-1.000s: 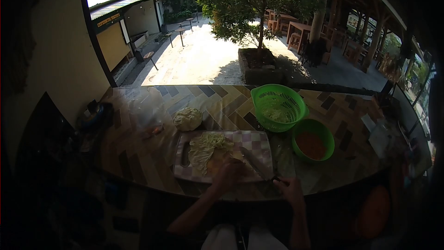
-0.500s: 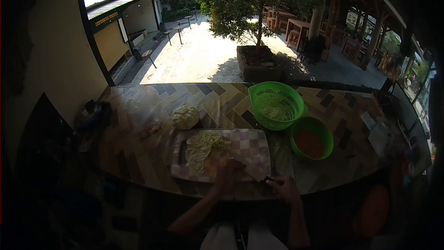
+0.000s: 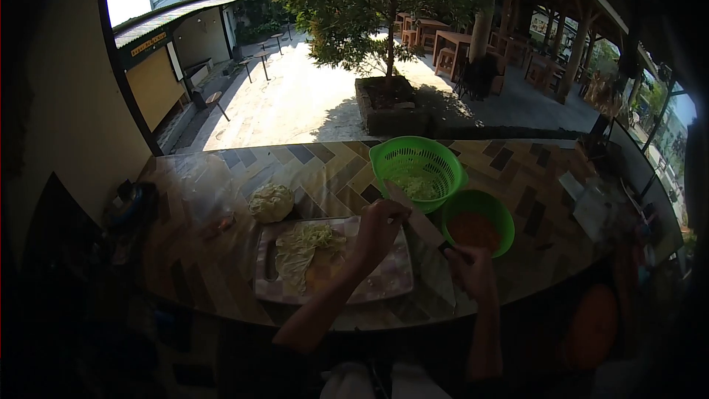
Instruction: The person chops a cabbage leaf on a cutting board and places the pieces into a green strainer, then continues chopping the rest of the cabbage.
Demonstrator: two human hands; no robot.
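Observation:
A knife [image 3: 418, 219] is in my right hand [image 3: 473, 270], its blade slanting up and left beside the green strainer basket [image 3: 381, 154]. My left hand [image 3: 380, 225] is closed next to the blade, over the right part of the checkered cutting board [image 3: 384, 266]; what its fingers hold is too small to tell. On the board's left part lie cabbage leaves [image 3: 292, 262] with pale green shreds [image 3: 316, 236] on top. More shreds [image 3: 419, 185] lie inside the basket.
Behind the board sits a cabbage head [image 3: 272, 202]. A green bowl [image 3: 507, 222] with orange contents stands right of the basket. Clear plastic [image 3: 203, 188] lies at the left, and another plastic bag [image 3: 597, 210] at the right.
Both hands and the knife have risen and moved away from the board's front edge toward the strainer basket. The whole view has shifted slightly.

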